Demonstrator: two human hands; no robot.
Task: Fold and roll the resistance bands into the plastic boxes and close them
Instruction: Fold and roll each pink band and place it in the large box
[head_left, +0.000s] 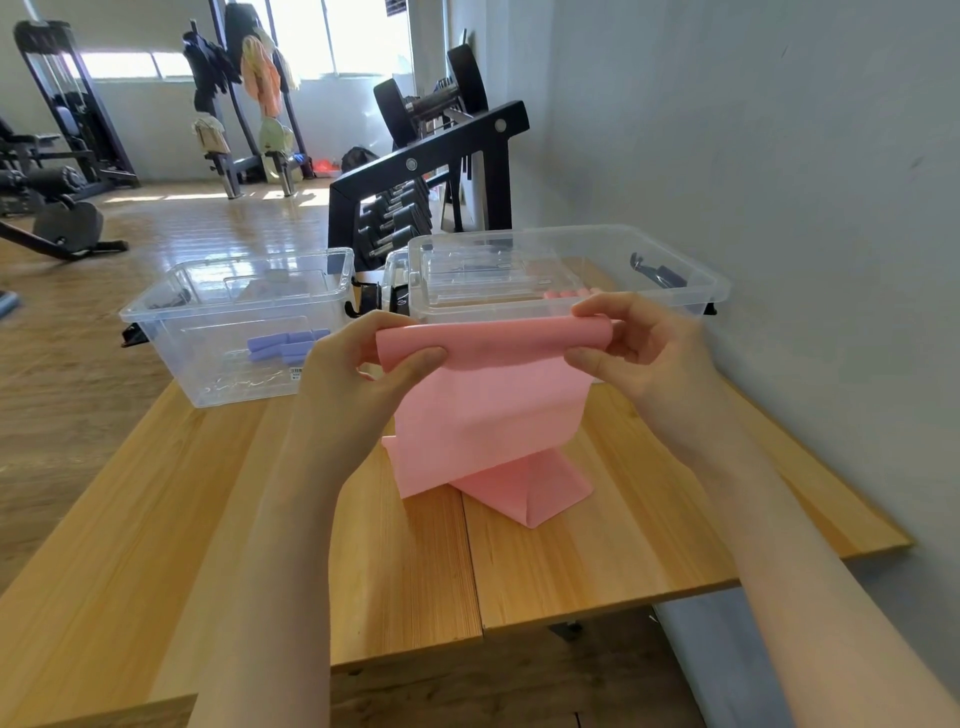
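- Hands are raised above the middle of the wooden table (571, 561), and a pink resistance band (493, 395) is held between them.
- The left hand (353, 374) is clamped on the left end of the band's rolled top edge, with the thumb pressed against the front of the roll and the fingers curled behind it.
- The right hand (628, 338) is clamped on the right end of the same roll, pinched between thumb and curled fingers.
- The unrolled part of the band hangs down from the roll; its lower end rests folded on the table near the middle.
- An open clear plastic box (171, 332) is set at the far left corner of the table, and rolled purple bands (285, 345) are seen lying inside it.
- A second clear plastic box (691, 270) stands toward the far right edge, just behind the hands; a clear lid (488, 275) appears to lie in or across it, though which cannot be told.
- A dumbbell rack (415, 176) and gym machines (67, 119) are seen beyond the table.
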